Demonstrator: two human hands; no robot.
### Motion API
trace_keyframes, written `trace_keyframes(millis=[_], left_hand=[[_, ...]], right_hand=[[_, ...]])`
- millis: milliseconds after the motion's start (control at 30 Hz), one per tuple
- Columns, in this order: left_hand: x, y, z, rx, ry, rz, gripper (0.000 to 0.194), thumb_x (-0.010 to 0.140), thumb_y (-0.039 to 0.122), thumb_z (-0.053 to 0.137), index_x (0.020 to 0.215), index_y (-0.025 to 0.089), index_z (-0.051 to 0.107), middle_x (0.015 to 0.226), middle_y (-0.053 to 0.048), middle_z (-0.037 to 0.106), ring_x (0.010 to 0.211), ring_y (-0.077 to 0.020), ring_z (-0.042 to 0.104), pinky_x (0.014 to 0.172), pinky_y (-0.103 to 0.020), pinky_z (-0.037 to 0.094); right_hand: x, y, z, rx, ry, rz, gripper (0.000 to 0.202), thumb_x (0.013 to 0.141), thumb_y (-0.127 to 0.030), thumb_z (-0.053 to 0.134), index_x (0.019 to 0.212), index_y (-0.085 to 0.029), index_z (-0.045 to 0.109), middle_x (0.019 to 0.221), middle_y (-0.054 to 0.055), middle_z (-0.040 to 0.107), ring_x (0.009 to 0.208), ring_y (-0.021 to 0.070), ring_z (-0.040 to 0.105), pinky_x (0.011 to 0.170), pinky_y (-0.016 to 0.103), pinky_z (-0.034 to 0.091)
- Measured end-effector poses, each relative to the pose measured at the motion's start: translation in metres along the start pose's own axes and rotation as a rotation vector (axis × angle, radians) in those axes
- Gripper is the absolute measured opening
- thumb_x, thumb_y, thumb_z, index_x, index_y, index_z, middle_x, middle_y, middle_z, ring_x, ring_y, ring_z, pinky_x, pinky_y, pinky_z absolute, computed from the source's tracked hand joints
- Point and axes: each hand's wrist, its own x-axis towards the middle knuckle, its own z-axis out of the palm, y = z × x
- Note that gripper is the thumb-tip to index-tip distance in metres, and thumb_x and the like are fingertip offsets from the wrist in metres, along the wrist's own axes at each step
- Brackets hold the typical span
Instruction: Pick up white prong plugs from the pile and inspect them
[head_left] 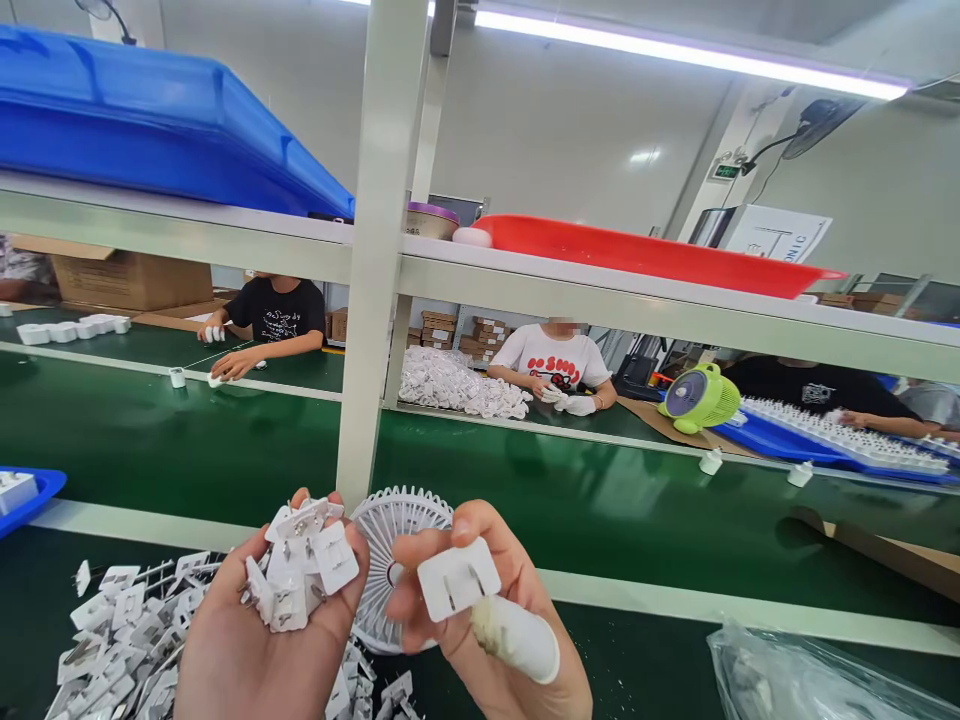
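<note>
My left hand (232,650) is cupped around a small heap of white plastic plug plates (300,560) with metal prongs. My right hand (487,675) pinches a single white plug plate (459,578) between fingers and thumb, its two flat prongs facing me. A white finger cot (529,640), stained at the tip, covers the right thumb. Below and left of my hands lies a loose pile of similar plug plates (135,640). Just behind my hands stands a small white fan (401,520), partly hidden by them.
A green conveyor belt (600,520) runs across, with white plug housings (800,473) along its far edge. Overhead, a shelf carries a blue tray (150,130) and a red tray (637,255); its post (375,250) rises ahead. A plastic bag (817,675) lies right. Co-workers sit opposite.
</note>
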Motion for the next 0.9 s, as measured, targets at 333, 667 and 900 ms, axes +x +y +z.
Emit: trace_keyframes(millis=[333, 667, 900], left_hand=[[-0.016, 0.001, 0.015, -0.129, 0.136, -0.069, 0.030, 0.089, 0.017, 0.034, 0.084, 0.014, 0.064, 0.087, -0.013, 0.066, 0.068, -0.0213, 0.065, 0.051, -0.035, 0.058], [-0.021, -0.005, 0.012, -0.095, 0.102, -0.169, 0.021, 0.085, 0.017, 0.042, 0.090, 0.014, 0.061, 0.087, -0.011, 0.063, 0.069, -0.0203, 0.063, 0.052, -0.033, 0.057], [-0.024, -0.007, 0.015, -0.129, 0.172, -0.170, 0.023, 0.087, 0.016, 0.039, 0.087, 0.013, 0.062, 0.077, -0.010, 0.065, 0.059, -0.0207, 0.064, 0.044, -0.033, 0.055]], right_hand=[[0.001, 0.001, 0.009, -0.335, 0.166, 0.019, 0.015, 0.086, -0.028, 0.064, 0.094, -0.021, 0.053, 0.102, 0.007, 0.065, 0.102, 0.0193, 0.058, 0.091, 0.033, 0.042], [0.006, 0.013, 0.000, -0.566, 0.353, -0.175, 0.014, 0.086, -0.024, 0.060, 0.100, -0.023, 0.063, 0.088, 0.002, 0.064, 0.083, 0.0138, 0.061, 0.076, 0.019, 0.049], [0.010, 0.017, 0.009, -0.535, 0.367, -0.014, 0.016, 0.080, -0.027, 0.067, 0.093, -0.019, 0.065, 0.095, 0.006, 0.067, 0.090, 0.0209, 0.063, 0.077, 0.026, 0.050]])
